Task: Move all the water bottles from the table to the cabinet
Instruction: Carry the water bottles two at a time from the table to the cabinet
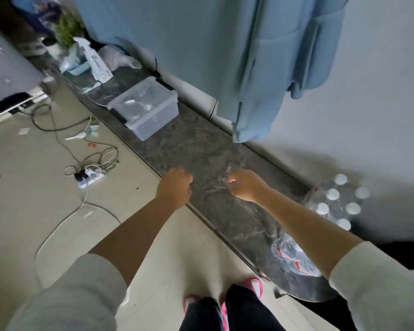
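Observation:
Several clear water bottles with white caps [339,201] stand packed together at the right end of the dark marble ledge [201,144]. More clear bottles with red labels [294,256] lie on the ledge under my right forearm. My left hand [177,187] hovers over the ledge's front edge with its fingers curled, and I see nothing in it. My right hand [245,185] is over the middle of the ledge, also curled into a loose fist. The picture is too blurred there to show anything in its fingers. Both hands are well left of the bottles.
A clear plastic box [146,108] sits further along the ledge, with a spray bottle [96,60] and bags beyond it. A light blue garment [273,68] hangs over the ledge. Cables and a power strip [89,175] lie on the floor to the left.

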A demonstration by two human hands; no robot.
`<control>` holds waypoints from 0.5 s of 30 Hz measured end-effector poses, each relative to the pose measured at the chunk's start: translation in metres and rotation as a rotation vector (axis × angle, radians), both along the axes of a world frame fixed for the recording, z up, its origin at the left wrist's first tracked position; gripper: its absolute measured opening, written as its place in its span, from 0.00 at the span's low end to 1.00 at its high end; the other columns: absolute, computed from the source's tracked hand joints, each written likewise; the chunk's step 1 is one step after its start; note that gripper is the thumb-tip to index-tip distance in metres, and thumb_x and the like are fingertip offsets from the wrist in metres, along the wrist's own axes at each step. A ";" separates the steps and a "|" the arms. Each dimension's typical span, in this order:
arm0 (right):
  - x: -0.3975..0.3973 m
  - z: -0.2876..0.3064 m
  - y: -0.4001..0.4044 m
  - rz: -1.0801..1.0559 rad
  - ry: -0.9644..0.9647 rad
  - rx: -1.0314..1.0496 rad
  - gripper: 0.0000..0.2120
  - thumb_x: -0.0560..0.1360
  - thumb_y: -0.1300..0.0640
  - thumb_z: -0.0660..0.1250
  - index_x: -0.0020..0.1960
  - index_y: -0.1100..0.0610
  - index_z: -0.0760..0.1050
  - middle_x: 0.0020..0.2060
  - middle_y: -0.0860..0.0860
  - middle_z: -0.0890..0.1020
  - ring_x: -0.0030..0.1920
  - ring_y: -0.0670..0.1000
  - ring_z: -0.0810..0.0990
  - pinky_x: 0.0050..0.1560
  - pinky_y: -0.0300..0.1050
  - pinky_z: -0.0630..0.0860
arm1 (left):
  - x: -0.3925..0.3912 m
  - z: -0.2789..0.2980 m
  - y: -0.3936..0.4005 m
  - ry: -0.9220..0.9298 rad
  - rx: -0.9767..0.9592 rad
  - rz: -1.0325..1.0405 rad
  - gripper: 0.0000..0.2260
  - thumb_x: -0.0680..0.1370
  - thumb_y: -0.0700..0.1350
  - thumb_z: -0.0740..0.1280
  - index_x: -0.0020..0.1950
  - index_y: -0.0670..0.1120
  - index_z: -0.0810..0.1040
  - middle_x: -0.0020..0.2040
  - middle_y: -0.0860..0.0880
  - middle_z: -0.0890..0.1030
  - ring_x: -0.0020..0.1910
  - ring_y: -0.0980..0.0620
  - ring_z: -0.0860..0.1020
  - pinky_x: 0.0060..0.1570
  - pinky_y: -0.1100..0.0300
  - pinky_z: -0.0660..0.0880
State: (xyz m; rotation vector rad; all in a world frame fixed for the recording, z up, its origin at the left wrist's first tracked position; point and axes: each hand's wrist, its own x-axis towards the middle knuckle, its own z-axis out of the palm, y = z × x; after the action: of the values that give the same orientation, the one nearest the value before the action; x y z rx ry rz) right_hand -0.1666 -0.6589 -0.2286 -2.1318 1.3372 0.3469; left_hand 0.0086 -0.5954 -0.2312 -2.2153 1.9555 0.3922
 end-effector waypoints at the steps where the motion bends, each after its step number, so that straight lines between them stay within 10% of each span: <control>1: 0.020 0.007 0.002 0.033 -0.008 -0.016 0.17 0.78 0.61 0.58 0.65 0.59 0.73 0.66 0.57 0.73 0.66 0.57 0.72 0.65 0.49 0.70 | 0.017 0.005 0.009 -0.010 -0.011 0.028 0.14 0.80 0.43 0.57 0.64 0.43 0.73 0.65 0.44 0.72 0.68 0.46 0.67 0.65 0.57 0.68; 15: 0.317 0.091 0.086 0.577 -0.240 -0.220 0.18 0.77 0.61 0.61 0.66 0.62 0.70 0.64 0.59 0.74 0.63 0.57 0.74 0.63 0.47 0.70 | 0.267 0.083 0.203 -0.203 -0.057 0.633 0.17 0.79 0.43 0.59 0.68 0.45 0.71 0.68 0.45 0.70 0.69 0.45 0.65 0.64 0.54 0.68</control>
State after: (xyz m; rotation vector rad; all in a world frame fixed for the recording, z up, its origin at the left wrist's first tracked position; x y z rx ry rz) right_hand 0.1502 -0.5726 -0.1375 -2.6272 0.6311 0.1620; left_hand 0.2754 -0.3926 -0.1484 -2.7476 1.1474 0.1690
